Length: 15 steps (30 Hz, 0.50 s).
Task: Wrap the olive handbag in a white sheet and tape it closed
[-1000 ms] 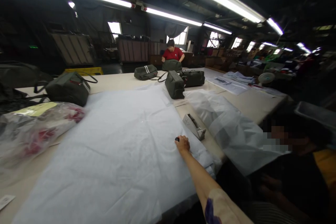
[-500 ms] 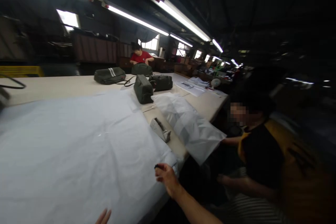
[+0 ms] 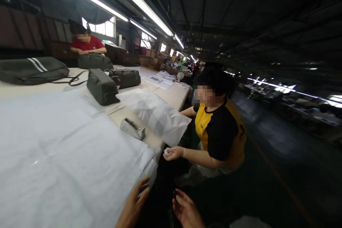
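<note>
Pinching a small black object, the right hand hangs just past the tabletop. To its left, the left hand is unclosed, fingers loosely bent, beside the edge of the white sheets; contact cannot be told. Beyond that hand sits a grey tape dispenser.

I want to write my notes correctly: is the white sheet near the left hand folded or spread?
Spread: the sheet lies wide and nearly flat, lightly creased, on the table, beside the left hand.
</note>
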Each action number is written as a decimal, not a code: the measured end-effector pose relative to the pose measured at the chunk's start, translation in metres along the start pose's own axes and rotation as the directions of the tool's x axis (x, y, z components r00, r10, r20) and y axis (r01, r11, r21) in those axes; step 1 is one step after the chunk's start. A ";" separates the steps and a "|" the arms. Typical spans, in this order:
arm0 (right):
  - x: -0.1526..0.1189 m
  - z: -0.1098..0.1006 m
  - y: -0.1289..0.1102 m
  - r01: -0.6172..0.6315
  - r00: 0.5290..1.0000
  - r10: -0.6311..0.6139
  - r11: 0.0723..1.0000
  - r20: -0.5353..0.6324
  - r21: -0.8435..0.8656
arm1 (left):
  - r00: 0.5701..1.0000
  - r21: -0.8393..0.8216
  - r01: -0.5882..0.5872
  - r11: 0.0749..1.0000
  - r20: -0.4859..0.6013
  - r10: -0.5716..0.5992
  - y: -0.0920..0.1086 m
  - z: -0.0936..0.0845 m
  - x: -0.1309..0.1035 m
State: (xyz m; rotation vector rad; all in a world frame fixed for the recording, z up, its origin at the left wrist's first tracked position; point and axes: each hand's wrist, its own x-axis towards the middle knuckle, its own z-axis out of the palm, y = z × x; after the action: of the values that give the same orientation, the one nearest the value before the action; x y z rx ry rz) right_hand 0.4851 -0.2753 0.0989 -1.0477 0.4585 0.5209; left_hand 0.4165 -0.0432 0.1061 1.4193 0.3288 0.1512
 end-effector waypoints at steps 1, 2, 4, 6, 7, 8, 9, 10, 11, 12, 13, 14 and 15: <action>-0.010 -0.001 0.000 0.027 1.000 -0.027 1.000 0.002 0.010 | 1.000 -0.053 0.021 0.998 -0.012 -0.022 0.007 0.004 0.002; -0.020 -0.002 0.002 0.050 0.999 -0.050 0.999 0.006 0.014 | 0.998 -0.117 0.045 0.992 -0.030 -0.049 0.013 0.006 0.004; -0.039 -0.004 0.006 0.075 0.997 -0.075 0.997 0.009 0.005 | 0.991 -0.242 0.084 0.967 -0.080 -0.106 0.021 0.006 0.006; -0.055 -0.007 0.013 0.079 0.997 -0.079 0.997 0.000 -0.012 | 0.978 -0.319 0.106 0.942 -0.139 -0.157 0.022 -0.001 0.009; -0.062 -0.009 0.016 0.074 0.997 -0.074 0.997 -0.010 -0.019 | 0.970 -0.336 0.113 0.935 -0.168 -0.178 0.020 -0.005 0.010; -0.068 -0.013 0.019 0.067 0.997 -0.068 0.997 -0.024 -0.023 | 0.962 -0.341 0.116 0.933 -0.196 -0.192 0.018 -0.011 0.010; -0.074 -0.017 0.022 0.062 0.997 -0.063 0.998 -0.042 -0.024 | 0.954 -0.340 0.115 0.933 -0.224 -0.200 0.014 -0.018 0.011; -0.078 -0.022 0.025 0.057 0.996 -0.058 0.998 -0.061 -0.024 | 0.945 -0.339 0.114 0.934 -0.254 -0.207 0.010 -0.025 0.011; -0.082 -0.028 0.026 0.050 0.996 -0.052 0.998 -0.079 -0.028 | 0.936 -0.333 0.108 0.937 -0.285 -0.209 0.006 -0.033 0.011; -0.085 -0.035 0.028 0.043 0.994 -0.046 0.998 -0.094 -0.037 | 0.927 -0.318 0.099 0.943 -0.316 -0.204 0.003 -0.041 0.011; -0.087 -0.042 0.029 0.037 0.993 -0.043 0.998 -0.107 -0.053 | 0.918 -0.294 0.089 0.952 -0.346 -0.193 -0.001 -0.051 0.011; -0.088 -0.050 0.030 0.030 0.993 -0.039 0.997 -0.115 -0.075 | 0.910 -0.259 0.079 0.963 -0.375 -0.176 -0.004 -0.062 0.012; -0.088 -0.057 0.031 0.017 0.992 -0.028 0.995 -0.120 -0.099 | 0.901 -0.215 0.069 0.974 -0.405 -0.154 -0.006 -0.073 0.013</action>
State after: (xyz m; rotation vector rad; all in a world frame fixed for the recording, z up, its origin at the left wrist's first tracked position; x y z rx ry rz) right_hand 0.3909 -0.3300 0.1048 -1.1814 0.5318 0.4650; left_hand 0.4055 0.0288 0.0903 1.1599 0.7313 0.3877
